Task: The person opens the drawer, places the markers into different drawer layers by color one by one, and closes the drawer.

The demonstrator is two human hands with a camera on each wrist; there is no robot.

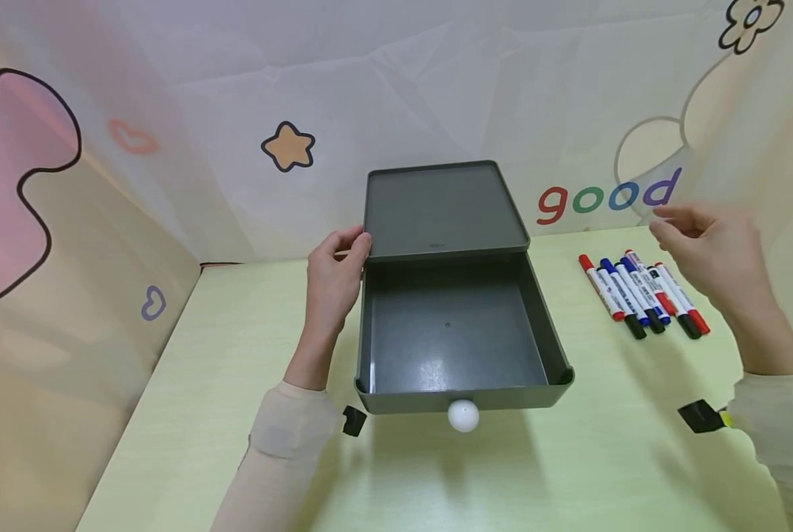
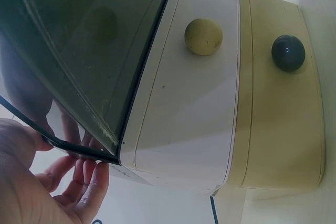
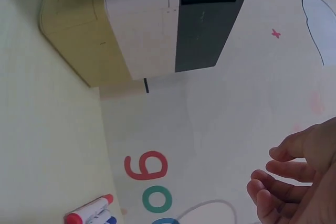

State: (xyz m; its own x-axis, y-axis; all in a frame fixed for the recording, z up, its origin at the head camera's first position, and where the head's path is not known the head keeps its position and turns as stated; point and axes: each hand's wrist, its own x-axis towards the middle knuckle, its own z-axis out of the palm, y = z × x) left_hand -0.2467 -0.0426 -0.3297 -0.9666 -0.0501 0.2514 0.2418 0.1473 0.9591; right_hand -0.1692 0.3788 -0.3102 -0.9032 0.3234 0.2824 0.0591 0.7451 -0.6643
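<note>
A stacked drawer unit stands on the table, its dark grey top drawer [image 1: 463,355] pulled out toward me and bare inside. That drawer has a white knob [image 1: 463,416]. Below it come a white drawer [image 2: 184,93] with a cream knob and a yellow drawer [image 2: 283,119] with a dark knob. At the left front edge of the grey top section [image 1: 443,207], my left hand [image 1: 335,277] grips with thumb and fingers. My right hand [image 1: 718,255], fingers loosely bent around nothing, hovers above and behind several markers [image 1: 642,292].
The markers, with red, blue and black caps, lie side by side on the pale table [image 1: 250,414] right of the drawer unit. Close behind it hangs a printed white curtain [image 1: 383,89] with coloured letters, and more curtain closes off the left side.
</note>
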